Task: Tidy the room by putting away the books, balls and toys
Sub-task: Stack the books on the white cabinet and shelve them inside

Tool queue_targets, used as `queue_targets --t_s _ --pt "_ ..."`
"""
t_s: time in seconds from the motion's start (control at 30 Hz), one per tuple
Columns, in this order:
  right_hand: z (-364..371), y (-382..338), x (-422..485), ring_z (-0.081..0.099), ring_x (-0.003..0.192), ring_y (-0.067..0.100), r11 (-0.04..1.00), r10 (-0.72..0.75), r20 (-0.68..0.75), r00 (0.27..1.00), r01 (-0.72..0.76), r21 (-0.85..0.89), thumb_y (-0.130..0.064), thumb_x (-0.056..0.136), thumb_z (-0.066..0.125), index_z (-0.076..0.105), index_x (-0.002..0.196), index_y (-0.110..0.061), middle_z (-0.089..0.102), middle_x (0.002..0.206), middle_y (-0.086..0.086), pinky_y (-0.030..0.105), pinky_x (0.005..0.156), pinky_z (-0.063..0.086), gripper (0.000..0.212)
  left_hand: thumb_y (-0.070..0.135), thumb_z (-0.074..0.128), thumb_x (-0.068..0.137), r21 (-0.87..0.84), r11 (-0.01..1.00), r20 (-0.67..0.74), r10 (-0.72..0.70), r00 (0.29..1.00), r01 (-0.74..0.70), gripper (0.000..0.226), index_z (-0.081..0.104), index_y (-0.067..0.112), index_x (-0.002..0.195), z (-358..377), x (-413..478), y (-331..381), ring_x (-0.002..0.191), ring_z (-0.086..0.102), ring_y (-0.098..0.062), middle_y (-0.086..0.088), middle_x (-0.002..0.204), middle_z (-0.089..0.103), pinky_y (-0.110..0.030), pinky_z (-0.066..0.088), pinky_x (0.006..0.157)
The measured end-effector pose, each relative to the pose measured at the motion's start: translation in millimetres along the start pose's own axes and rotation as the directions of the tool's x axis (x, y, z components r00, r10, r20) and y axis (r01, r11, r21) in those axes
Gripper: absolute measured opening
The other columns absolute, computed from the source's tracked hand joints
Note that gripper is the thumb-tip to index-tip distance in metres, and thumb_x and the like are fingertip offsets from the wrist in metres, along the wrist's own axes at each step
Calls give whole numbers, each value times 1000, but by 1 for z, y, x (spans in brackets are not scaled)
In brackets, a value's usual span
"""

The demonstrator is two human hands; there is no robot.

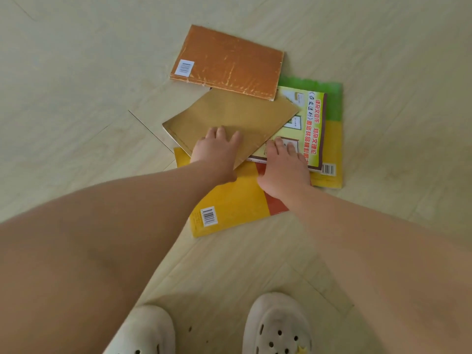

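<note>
Pile: the books are overlapped on the floor (76, 129), the orange book (227, 62) farthest, lapping over the tan book (229, 113).
Yellow book (229, 203): nearest, partly covered by the others.
Left hand (217, 150): laid flat on the tan book, fingers spread, nothing gripped.
Right hand (283, 167): rested on the red-lettered book (313, 123), fingers slightly bent, nothing clasped.

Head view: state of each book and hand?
Tan paper-covered book: closed, on pile.
Worn orange book: closed, overlapping tan book's corner.
Pale-yellow illustrated book: closed, partly covered.
Large yellow book: closed, underneath.
Green-and-yellow book: closed, underneath.
Left hand: flat on tan book.
Right hand: flat on illustrated book.
</note>
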State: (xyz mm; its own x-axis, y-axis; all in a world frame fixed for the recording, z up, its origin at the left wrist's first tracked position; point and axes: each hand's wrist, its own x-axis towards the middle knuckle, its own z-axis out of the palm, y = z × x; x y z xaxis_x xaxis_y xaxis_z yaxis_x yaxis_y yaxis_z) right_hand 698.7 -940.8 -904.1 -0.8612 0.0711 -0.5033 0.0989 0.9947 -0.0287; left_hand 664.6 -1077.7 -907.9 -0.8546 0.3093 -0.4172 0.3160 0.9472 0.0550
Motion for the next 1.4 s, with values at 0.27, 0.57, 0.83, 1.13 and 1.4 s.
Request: queue_targets --t_s 0.27,0.57,0.83,1.13,1.4 --pt "5 -14 -41 10 145 28 1000 -26 93 995 26 3 -33 88 49 9 151 -16 4 159 5 40 116 15 77 22 65 82 32 998 144 41 989 -46 83 14 23 148 1 -37 -5 142 16 -32 -17 154 12 -39 47 93" --pt "20 -34 -100 22 141 29 995 -93 248 964 98 -6 -33 88 47 17 149 -14 17 157 8 41 112 20 71 30 62 84 67 995 272 47 961 -68 79 13 25 147 20 -107 -14 140 22 -33 -16 153 15 -40 41 99" --pt "-20 -25 -33 41 127 30 958 105 -4 995 -100 268 -27 91 46 40 134 -16 39 142 8 43 99 37 45 36 43 96 -177 981 47 -68 997 76 42 40 24 137 -20 -46 -23 128 38 -27 -7 141 37 -39 41 96" --pt "-10 2 -12 0 146 27 975 4 228 974 -54 215 -32 91 52 -1 151 -27 -10 159 -4 42 112 25 80 38 34 97 -235 972 25 -24 999 30 52 21 27 147 -16 50 3 145 4 -29 -10 157 8 -50 20 114" --pt "-8 3 -13 1 146 30 986 -2 188 982 -30 166 -46 89 50 0 152 -22 -9 159 -1 42 107 34 84 47 45 91 -154 950 -18 -278 960 273 72 23 3 144 -15 81 23 141 16 -36 -21 149 25 -45 17 114"
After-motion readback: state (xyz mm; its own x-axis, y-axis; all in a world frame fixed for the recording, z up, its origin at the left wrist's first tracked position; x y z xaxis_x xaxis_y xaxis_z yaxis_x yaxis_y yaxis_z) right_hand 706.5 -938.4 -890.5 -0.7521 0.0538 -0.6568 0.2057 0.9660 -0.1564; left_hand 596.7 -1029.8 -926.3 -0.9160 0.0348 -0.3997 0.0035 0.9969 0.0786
